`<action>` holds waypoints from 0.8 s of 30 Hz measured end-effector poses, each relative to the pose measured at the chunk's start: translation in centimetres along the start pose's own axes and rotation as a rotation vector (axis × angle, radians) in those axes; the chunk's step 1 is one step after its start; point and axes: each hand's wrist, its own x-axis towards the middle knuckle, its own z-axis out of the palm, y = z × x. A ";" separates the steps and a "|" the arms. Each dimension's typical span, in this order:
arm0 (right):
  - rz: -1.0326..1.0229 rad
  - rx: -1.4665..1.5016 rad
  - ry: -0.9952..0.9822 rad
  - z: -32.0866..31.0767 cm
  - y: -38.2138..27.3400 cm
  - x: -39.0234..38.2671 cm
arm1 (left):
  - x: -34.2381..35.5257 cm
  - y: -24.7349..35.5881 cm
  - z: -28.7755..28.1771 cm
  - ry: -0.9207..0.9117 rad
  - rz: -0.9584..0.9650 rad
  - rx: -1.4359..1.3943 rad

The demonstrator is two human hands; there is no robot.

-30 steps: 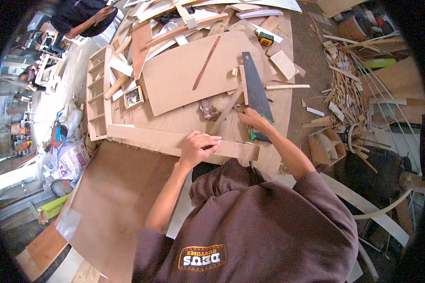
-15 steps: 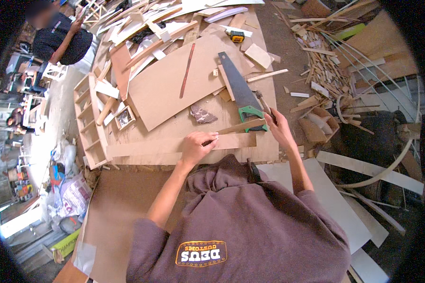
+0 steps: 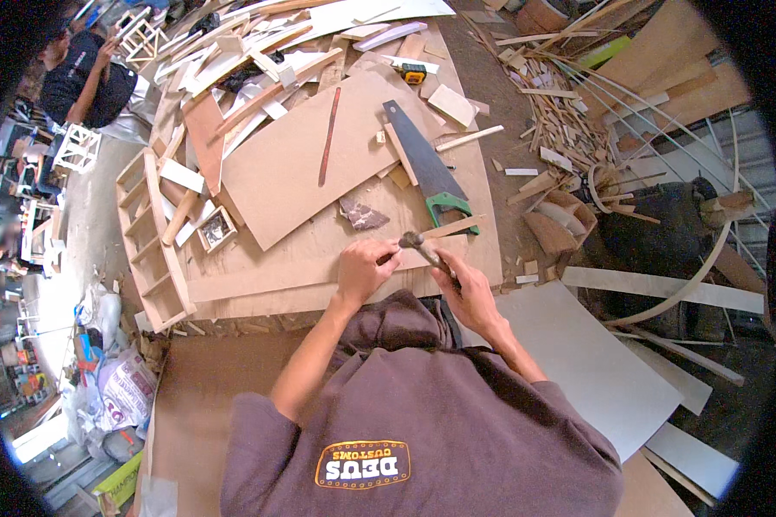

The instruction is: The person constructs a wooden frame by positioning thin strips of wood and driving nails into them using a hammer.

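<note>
My right hand (image 3: 469, 297) is wrapped round the handle of a hammer (image 3: 429, 257), whose dark head is close to the fingertips of my left hand. My left hand (image 3: 366, 269) pinches its fingers together over a thin wooden strip (image 3: 457, 226); whatever is between the fingertips is too small to make out. Beneath both hands, a long flat board (image 3: 272, 270) lies along the near edge of the worktable (image 3: 485, 194). Just beyond the hammer rests a handsaw (image 3: 422, 164) with a green handle. A crumpled brownish piece (image 3: 363, 214) lies past my left hand.
A compartmented wooden frame (image 3: 153, 239) stands at the table's left end. Behind the hands lie a large brown sheet (image 3: 297, 155), a red-brown strip (image 3: 329, 138), a tape measure (image 3: 414, 73) and piled offcuts. A person (image 3: 86, 82) is at the far left.
My right hand has brought the hammer from beside the saw handle leftward and nearer, up to my left fingertips. My left hand keeps its pinch. The whole view has shifted slightly.
</note>
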 end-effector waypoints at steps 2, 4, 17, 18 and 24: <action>0.010 0.045 0.067 -0.1 -0.9 -0.2 | 0.2 0.0 0.0 0.002 0.006 -0.029; -0.003 0.058 0.129 0.6 -0.5 -0.5 | -0.2 0.0 0.0 0.021 0.017 -0.040; 0.010 0.030 0.150 2.7 1.6 -1.5 | 0.0 -0.2 -0.1 -0.015 0.039 -0.017; 0.003 0.030 0.149 2.7 1.7 -1.5 | 0.0 -0.2 -0.2 -0.009 0.037 -0.018; 0.008 -0.004 0.127 2.7 1.7 -1.3 | -0.2 0.2 -0.3 0.005 0.032 -0.012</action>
